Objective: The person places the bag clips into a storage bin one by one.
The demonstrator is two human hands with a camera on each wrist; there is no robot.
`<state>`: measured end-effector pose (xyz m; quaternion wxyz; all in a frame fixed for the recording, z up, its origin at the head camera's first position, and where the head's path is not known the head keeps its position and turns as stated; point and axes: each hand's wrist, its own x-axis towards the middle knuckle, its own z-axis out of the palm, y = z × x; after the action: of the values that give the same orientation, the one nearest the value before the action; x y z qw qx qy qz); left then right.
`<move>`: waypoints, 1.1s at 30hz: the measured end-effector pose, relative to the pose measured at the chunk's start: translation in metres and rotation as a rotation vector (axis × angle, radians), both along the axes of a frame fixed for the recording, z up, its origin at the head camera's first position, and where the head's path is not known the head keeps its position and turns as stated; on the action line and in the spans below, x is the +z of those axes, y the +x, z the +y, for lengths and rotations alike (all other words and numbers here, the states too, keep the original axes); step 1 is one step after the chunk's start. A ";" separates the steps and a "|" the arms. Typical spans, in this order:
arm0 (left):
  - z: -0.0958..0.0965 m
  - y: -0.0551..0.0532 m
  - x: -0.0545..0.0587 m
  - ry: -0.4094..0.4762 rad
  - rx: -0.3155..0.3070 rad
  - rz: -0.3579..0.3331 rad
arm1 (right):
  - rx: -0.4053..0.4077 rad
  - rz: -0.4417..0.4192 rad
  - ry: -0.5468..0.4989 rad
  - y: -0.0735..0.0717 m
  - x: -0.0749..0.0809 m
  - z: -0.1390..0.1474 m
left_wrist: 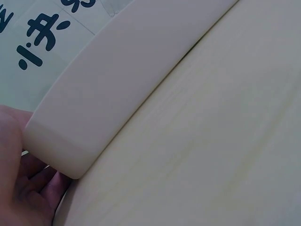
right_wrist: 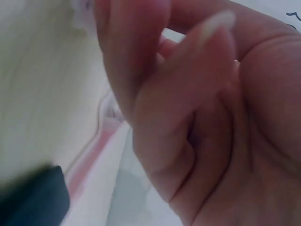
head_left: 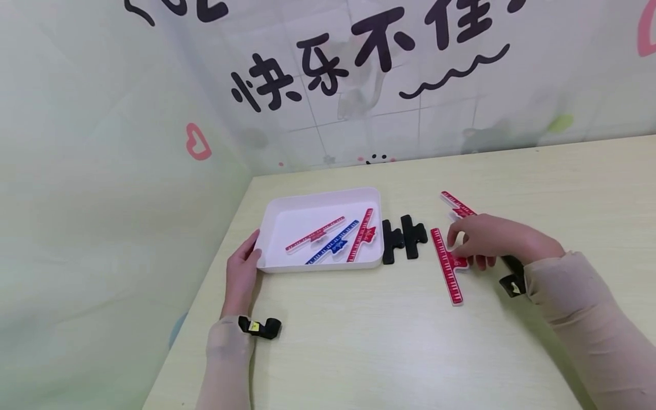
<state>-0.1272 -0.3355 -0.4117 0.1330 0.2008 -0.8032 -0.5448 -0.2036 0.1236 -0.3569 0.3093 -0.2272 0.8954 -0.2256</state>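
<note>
A: L hand status?

B: On the white tray, L end, near corner. Thumb by the rim, other fingers curled round the outer wall, so I've got hold of it.

A: R hand?

B: Over the near red clip, which lies on the table, R of tray. Fingers bent, tips down at its tab. Can't tell if I'm pinching or only touching; my fingers hide the contact, & R wrist cam is blurry.

A: Other clips, approx. positions?

B: Far red clip just beyond my R knuckles, partly covered. First blk clip right by tray's R wall; second blk clip just R of that, btwn it & the near red one.

A: Tray contents?

B: Three, all slanted: L red clip, blue clip in mid., R red clip nearest the R wall.
</note>
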 end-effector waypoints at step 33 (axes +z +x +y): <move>-0.001 -0.002 0.005 -0.009 -0.003 -0.003 | -0.130 0.025 -0.488 -0.008 0.002 -0.010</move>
<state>-0.1290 -0.3368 -0.4067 0.1318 0.2000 -0.8061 -0.5411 -0.2116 0.1136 -0.3553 0.2192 -0.2398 0.8310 -0.4516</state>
